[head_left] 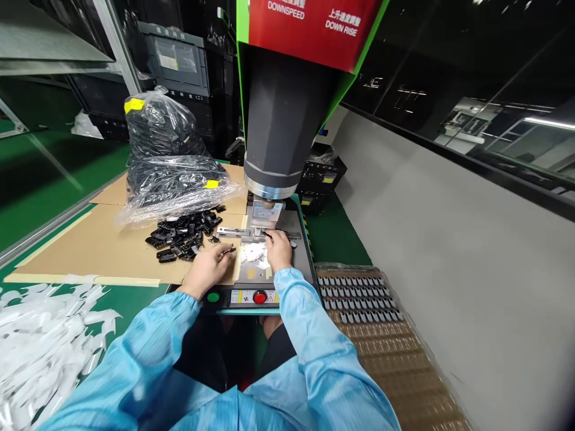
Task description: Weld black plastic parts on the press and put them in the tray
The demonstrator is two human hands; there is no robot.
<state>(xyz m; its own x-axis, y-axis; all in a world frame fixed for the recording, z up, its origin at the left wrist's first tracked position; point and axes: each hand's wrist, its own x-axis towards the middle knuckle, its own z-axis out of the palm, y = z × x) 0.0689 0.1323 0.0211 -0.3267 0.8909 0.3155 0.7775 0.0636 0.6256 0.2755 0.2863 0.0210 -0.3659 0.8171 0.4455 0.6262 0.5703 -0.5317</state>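
My left hand (210, 266) is closed in a pinch on a small black plastic part (231, 249), just left of the machine's base plate. My right hand (279, 249) reaches under the machine's head (266, 213), fingers closed at the metal fixture (258, 231). A sliver of a dark part shows at its fingertips, mostly hidden by them. Between the hands, white film pieces (254, 254) lie on the base plate (251, 274). Beyond my left hand a pile of black plastic parts (183, 236) rests on the brown cardboard (112, 242).
Clear bags of black parts (166, 143) stand behind the pile. White strips (40, 341) heap at the left. At the right, a tray (395, 371) holds rows of grey parts. A red button (259, 297) and a green button (212, 297) sit on the machine's front edge.
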